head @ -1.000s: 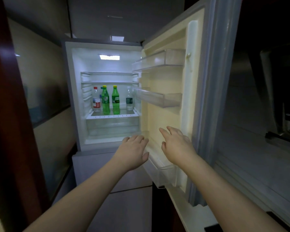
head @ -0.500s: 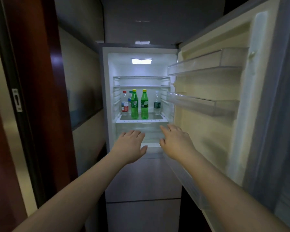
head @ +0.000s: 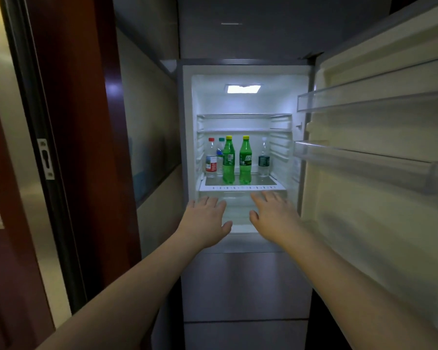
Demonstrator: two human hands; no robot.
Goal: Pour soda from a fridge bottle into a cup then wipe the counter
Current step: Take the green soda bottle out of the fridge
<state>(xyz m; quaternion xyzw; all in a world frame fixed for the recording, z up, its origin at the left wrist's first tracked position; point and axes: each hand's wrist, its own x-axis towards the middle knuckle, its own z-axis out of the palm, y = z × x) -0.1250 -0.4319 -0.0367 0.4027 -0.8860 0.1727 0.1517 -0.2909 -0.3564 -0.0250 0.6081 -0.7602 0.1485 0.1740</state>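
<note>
The fridge (head: 186, 152) stands open and lit straight ahead. On its glass shelf (head: 242, 187) two green soda bottles with yellow caps stand side by side, the left soda bottle (head: 228, 160) and the right soda bottle (head: 245, 160). My left hand (head: 204, 223) and my right hand (head: 273, 216) are stretched forward, palms down and fingers apart, just below the shelf's front edge. Neither hand holds or touches anything. No cup or cloth is in view.
Clear water bottles flank the sodas: a red-capped one (head: 211, 159), a teal-capped one (head: 220, 154) behind it, a dark-labelled one (head: 264, 159) on the right. The open fridge door (head: 379, 198) with empty racks fills the right. A dark red wooden door frame (head: 68, 147) stands at left.
The view has swung right to centre on the fridge and moved closer. Both hands have stayed open and reached forward toward the shelf.
</note>
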